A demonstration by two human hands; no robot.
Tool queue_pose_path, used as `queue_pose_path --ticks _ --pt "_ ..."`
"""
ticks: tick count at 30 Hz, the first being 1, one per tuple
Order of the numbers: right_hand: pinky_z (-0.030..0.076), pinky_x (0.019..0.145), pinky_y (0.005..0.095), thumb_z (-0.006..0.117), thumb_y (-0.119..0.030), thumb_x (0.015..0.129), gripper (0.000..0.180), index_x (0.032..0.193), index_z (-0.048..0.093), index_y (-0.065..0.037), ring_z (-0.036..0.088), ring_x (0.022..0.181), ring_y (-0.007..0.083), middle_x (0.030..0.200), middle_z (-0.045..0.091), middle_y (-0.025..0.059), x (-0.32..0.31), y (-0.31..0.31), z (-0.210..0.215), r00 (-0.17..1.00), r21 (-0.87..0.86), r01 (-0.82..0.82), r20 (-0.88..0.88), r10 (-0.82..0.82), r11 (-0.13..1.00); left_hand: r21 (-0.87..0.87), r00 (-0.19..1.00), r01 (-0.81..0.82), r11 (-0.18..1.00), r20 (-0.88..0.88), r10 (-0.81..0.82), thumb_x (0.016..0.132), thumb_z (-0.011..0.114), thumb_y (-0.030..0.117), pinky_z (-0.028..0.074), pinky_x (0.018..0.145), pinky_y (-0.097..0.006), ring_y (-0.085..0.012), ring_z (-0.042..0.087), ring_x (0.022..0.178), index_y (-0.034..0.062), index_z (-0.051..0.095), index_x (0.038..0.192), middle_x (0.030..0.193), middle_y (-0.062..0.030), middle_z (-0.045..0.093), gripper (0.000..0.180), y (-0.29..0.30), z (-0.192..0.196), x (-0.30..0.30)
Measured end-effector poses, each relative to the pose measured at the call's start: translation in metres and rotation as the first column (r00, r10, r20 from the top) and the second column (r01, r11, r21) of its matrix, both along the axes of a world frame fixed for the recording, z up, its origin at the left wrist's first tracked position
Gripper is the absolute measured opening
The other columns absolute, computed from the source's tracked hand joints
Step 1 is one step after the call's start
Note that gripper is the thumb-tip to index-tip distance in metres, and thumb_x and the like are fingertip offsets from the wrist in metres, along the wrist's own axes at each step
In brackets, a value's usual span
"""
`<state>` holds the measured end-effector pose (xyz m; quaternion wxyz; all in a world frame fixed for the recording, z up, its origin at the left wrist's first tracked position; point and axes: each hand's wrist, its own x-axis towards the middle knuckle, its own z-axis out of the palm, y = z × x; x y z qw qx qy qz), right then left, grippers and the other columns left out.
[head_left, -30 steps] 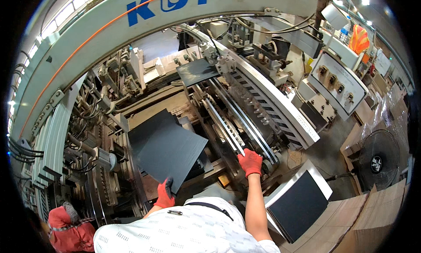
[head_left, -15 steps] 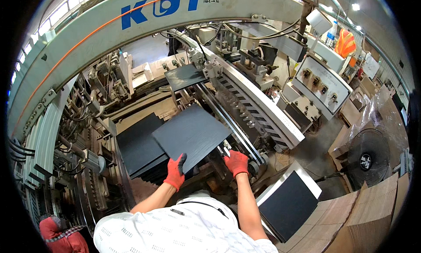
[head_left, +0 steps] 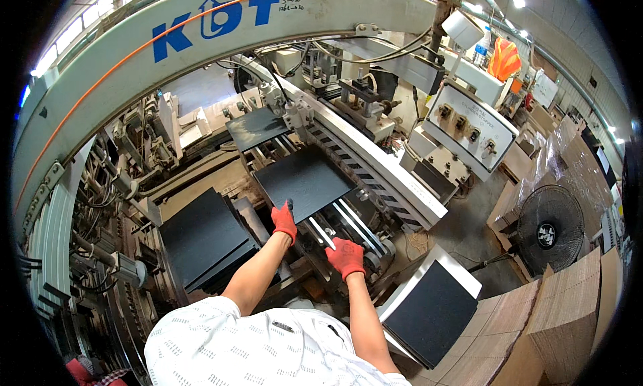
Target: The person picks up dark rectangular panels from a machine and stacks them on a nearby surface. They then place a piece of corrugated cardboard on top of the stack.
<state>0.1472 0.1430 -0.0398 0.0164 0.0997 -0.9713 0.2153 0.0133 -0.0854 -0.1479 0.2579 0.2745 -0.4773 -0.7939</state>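
Red-gloved hands reach into the centre of the frame, left hand (head_left: 284, 222) at the near edge of a dark rectangular panel (head_left: 306, 184), right hand (head_left: 345, 257) lower and further right. Dark fingertips of the left glove meet the panel's edge; whether they grip it or merely push against it, I cannot tell. Fingers of the right hand are bent at the near end of a pale metal rail (head_left: 317, 230), and whether they close around anything is hidden.

That panel lies flat, slightly right of its rails' far stretch, at the middle of the frame. Just beyond it, toward the upper middle, a second dark sheet (head_left: 256, 128) lies on the machine. Left of centre sits an uneven stack of dark panels (head_left: 204, 239), its edges fanned out.

A long white bar (head_left: 402, 177) slants down to the right alongside the rails. At the right are a knobbed control box (head_left: 462, 145) and a black fan (head_left: 550, 228). Toward the lower right, more dark boards (head_left: 433, 312) rest on a white surface (head_left: 462, 269), beside stacked cardboard (head_left: 566, 312).
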Motion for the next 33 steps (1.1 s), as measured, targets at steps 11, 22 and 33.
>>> queue_pose_path --ticks 11,22,33 --pt "0.056 0.080 0.0493 0.071 -0.040 0.087 0.031 0.096 0.071 -0.010 0.071 0.094 0.0375 0.094 0.074 0.0161 -0.012 -0.012 -0.015 0.997 -0.032 -0.078 0.025 0.078 0.996 -0.180 0.992 -0.120 0.976 0.012 0.124 0.092 0.077 0.021 0.050 0.092 -0.038 -0.0239 0.064 0.097 -0.0048 0.066 0.116 0.110 -0.0121 0.072 0.037 -0.005 0.001 -0.004" --pt "0.055 0.082 0.0491 0.069 -0.037 0.088 0.028 0.101 0.071 -0.012 0.070 0.096 0.0376 0.097 0.074 0.0148 -0.015 -0.005 -0.014 0.995 -0.018 -0.054 0.085 0.055 0.998 -0.437 0.884 0.021 0.899 0.429 0.187 0.090 0.071 0.048 0.050 0.097 -0.049 -0.0477 0.063 0.116 -0.0054 0.062 0.117 0.120 -0.0329 0.066 0.060 0.024 0.060 0.021" --pt "0.055 0.082 0.0488 0.069 -0.038 0.088 0.028 0.100 0.071 -0.013 0.070 0.096 0.0372 0.097 0.074 0.0141 -0.014 -0.006 -0.010 0.993 -0.001 -0.015 0.121 0.015 1.000 -0.450 0.884 0.016 0.893 0.423 0.197 0.091 0.070 0.045 0.050 0.095 -0.049 -0.0477 0.064 0.114 -0.0063 0.061 0.115 0.117 -0.0332 0.066 0.057 0.028 0.065 0.025"
